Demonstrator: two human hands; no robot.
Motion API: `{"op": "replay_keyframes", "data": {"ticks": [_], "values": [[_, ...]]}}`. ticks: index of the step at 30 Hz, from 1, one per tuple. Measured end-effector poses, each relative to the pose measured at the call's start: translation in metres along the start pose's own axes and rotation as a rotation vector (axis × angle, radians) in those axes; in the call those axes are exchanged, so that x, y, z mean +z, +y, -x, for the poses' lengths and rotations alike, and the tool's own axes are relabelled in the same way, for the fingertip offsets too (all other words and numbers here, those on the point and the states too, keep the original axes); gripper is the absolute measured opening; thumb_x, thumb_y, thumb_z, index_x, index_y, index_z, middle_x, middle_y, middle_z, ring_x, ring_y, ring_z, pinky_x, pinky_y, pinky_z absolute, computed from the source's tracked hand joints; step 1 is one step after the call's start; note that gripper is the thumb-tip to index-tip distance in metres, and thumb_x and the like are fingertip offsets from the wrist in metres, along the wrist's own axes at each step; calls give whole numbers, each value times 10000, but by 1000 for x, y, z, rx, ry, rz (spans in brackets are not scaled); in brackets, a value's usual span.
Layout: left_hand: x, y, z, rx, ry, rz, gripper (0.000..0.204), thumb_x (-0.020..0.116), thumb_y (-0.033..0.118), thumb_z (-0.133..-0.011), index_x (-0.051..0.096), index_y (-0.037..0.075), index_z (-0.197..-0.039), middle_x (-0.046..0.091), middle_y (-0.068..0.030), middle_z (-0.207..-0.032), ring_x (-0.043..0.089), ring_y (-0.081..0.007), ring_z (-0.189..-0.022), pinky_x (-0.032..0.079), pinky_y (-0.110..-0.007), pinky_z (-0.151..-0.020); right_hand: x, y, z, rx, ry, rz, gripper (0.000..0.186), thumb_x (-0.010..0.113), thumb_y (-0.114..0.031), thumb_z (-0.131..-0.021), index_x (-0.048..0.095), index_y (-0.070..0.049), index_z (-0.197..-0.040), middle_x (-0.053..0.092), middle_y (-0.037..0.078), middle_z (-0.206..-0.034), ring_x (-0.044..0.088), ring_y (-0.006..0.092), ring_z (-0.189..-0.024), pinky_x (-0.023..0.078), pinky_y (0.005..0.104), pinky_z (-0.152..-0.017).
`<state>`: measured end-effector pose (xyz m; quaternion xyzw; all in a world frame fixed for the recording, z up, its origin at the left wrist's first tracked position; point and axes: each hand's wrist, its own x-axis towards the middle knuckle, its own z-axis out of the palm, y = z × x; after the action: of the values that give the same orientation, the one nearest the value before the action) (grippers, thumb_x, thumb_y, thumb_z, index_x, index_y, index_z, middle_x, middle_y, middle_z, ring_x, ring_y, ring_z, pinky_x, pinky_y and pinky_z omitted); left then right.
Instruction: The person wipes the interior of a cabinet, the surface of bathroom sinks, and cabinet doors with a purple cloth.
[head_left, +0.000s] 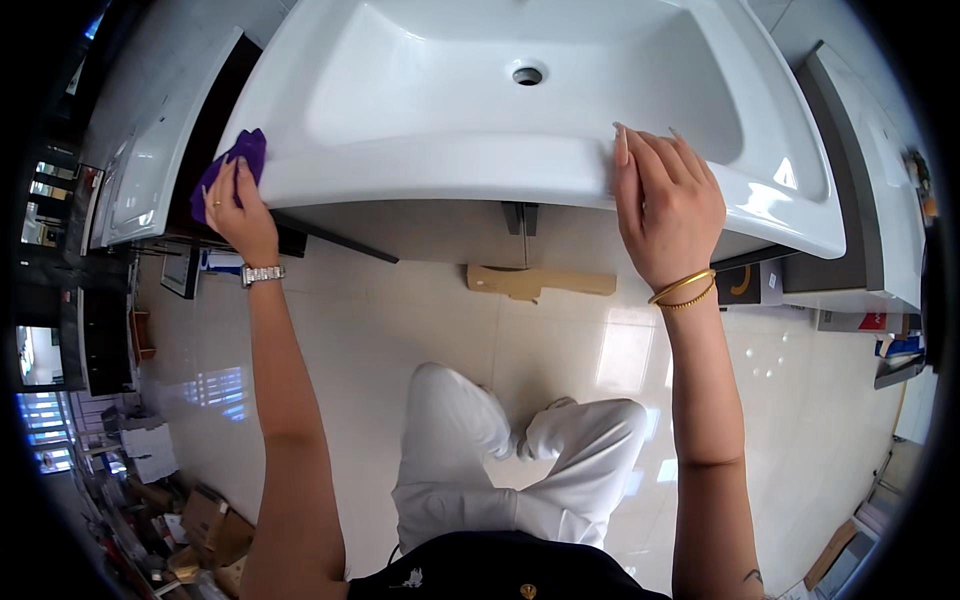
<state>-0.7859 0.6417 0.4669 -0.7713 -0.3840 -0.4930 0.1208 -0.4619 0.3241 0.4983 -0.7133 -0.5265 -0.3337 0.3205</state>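
Note:
A white ceramic washbasin with a wide rim and a round drain sits on a cabinet with grey doors in front of me. At the basin's left front corner, my left hand has its fingers closed on a crumpled purple cloth. My right hand is at the right part of the front rim, its bent fingers pressed together on the edge; their undersides are hidden.
Other vanity units stand to the left and right. A flat piece of cardboard lies on the tiled floor below the basin. Cartons and stacked items are at the lower left.

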Motion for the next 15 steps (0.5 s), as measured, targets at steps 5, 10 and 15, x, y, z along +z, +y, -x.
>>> {"op": "replay_keyframes", "data": {"ticks": [5,10,15], "values": [[19,43,14,58,322,276,260,555,194,-967,680,-27,-1025,689,-116,-971,585,-279,-965,396,-395,-971,12,-4,4,-25,149,221,257,566,-227,-918,658,-96,-716,649,53,-673,617,230,-634,470,340,-563],[51,135,78,360,630,553,307,472,209,-1010,596,49,-1241,529,-158,-1342,471,-315,-1256,349,-447,-1038,1,-15,-2,81,-2,329,487,454,-292,-994,683,-42,-645,679,146,-663,672,271,-672,501,418,-769],[113,177,151,422,307,305,481,572,204,-946,482,190,-1418,317,-134,-1533,293,-381,-1394,202,-561,-1129,10,-12,3,-29,31,301,503,419,-292,-1001,689,-39,-659,673,171,-678,657,320,-648,518,395,-669]]}}
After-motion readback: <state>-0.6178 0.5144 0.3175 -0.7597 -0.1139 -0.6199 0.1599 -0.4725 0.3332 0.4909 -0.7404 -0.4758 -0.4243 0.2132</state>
